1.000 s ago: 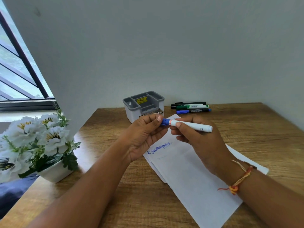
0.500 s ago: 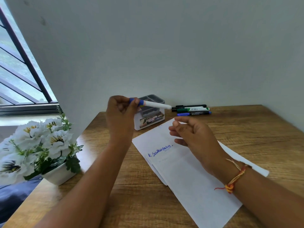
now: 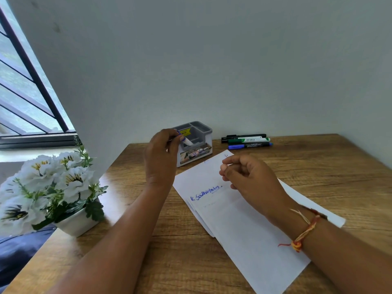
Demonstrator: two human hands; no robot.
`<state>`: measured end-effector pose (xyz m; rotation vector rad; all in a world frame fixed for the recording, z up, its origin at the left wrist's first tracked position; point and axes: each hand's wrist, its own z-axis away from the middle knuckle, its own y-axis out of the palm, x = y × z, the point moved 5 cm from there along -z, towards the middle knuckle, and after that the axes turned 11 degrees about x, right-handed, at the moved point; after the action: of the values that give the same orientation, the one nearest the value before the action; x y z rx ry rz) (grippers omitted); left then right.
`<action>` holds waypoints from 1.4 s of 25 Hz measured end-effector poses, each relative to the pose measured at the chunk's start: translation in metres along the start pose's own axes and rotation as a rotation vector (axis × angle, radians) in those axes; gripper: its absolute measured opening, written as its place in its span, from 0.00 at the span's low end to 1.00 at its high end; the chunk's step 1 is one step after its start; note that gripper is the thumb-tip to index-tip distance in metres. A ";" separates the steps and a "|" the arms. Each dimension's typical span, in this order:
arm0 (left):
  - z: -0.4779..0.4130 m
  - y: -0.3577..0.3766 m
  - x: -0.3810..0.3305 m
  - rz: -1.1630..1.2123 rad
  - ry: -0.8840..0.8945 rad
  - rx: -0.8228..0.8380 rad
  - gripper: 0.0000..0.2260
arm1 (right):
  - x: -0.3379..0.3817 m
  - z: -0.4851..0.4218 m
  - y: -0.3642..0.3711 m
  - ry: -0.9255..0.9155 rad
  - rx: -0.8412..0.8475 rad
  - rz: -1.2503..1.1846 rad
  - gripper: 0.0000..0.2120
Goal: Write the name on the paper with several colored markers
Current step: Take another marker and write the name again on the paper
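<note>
White paper sheets (image 3: 244, 225) lie on the wooden table, with a name in blue ink (image 3: 204, 193) near the top left. My left hand (image 3: 162, 158) holds a blue-capped white marker (image 3: 186, 141) by its cap, its body pointing down into the grey organiser (image 3: 201, 132). My right hand (image 3: 248, 177) hovers over the top of the paper with fingers loosely curled and nothing in it. Three markers, black (image 3: 244, 136), green (image 3: 248, 141) and blue (image 3: 248, 146), lie side by side at the back near the wall.
A white pot of artificial white flowers (image 3: 53, 192) stands at the table's left edge. A window with dark bars (image 3: 25, 92) is at the far left. The wall runs close behind the organiser and markers. Bare wooden table (image 3: 328, 170) lies to the right.
My left hand took the blue-capped marker from my right hand, lifted it and carried it back to the organiser, tipping it down into a compartment. My right hand let go and stayed over the paper.
</note>
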<state>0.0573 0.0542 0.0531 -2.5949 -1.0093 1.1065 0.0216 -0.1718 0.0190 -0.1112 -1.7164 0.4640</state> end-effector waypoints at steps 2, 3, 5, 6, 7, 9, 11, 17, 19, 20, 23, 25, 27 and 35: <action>0.002 0.004 0.000 -0.044 -0.013 0.049 0.04 | 0.000 0.000 0.000 -0.003 0.003 0.033 0.13; 0.002 0.005 0.000 -0.056 -0.030 0.062 0.04 | -0.001 -0.001 0.001 -0.003 0.009 0.049 0.13; 0.003 0.006 -0.001 -0.101 -0.050 0.067 0.06 | -0.002 -0.001 0.003 -0.003 0.023 0.084 0.12; 0.003 0.006 -0.002 -0.137 -0.046 0.071 0.06 | -0.002 -0.001 0.003 0.000 0.025 0.097 0.12; 0.004 0.007 -0.003 -0.175 -0.033 0.078 0.07 | -0.003 -0.001 0.003 0.003 0.025 0.105 0.12; 0.004 0.005 -0.009 -0.269 0.010 0.072 0.09 | -0.002 -0.001 0.000 0.002 0.006 0.117 0.12; 0.004 0.003 -0.019 -0.313 0.079 0.042 0.09 | 0.000 -0.003 -0.009 0.006 -0.052 0.150 0.11; 0.021 0.036 -0.042 -0.239 0.164 0.467 0.04 | -0.018 -0.056 -0.041 0.127 0.006 0.592 0.19; 0.021 0.041 -0.038 -0.254 0.148 0.518 0.05 | -0.024 -0.077 -0.049 0.154 0.043 0.756 0.18; 0.020 0.042 -0.035 -0.259 0.138 0.532 0.05 | -0.027 -0.086 -0.052 0.161 0.052 0.794 0.19; 0.020 0.043 -0.032 -0.267 0.116 0.554 0.05 | -0.039 -0.106 -0.059 0.182 0.064 0.898 0.20; 0.020 0.043 -0.032 -0.270 0.115 0.557 0.06 | -0.048 -0.116 -0.059 0.169 0.051 0.997 0.18; 0.020 0.043 -0.032 -0.266 0.110 0.566 0.06 | -0.052 -0.122 -0.060 0.151 0.035 1.126 0.17; 0.019 0.041 -0.034 -0.235 0.068 0.565 0.08 | -0.012 -0.114 -0.068 -0.008 -0.128 1.110 0.10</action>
<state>0.0484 -0.0010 0.0445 -1.9982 -0.8119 1.0483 0.1461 -0.2099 0.0468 -1.1852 -1.5648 1.1467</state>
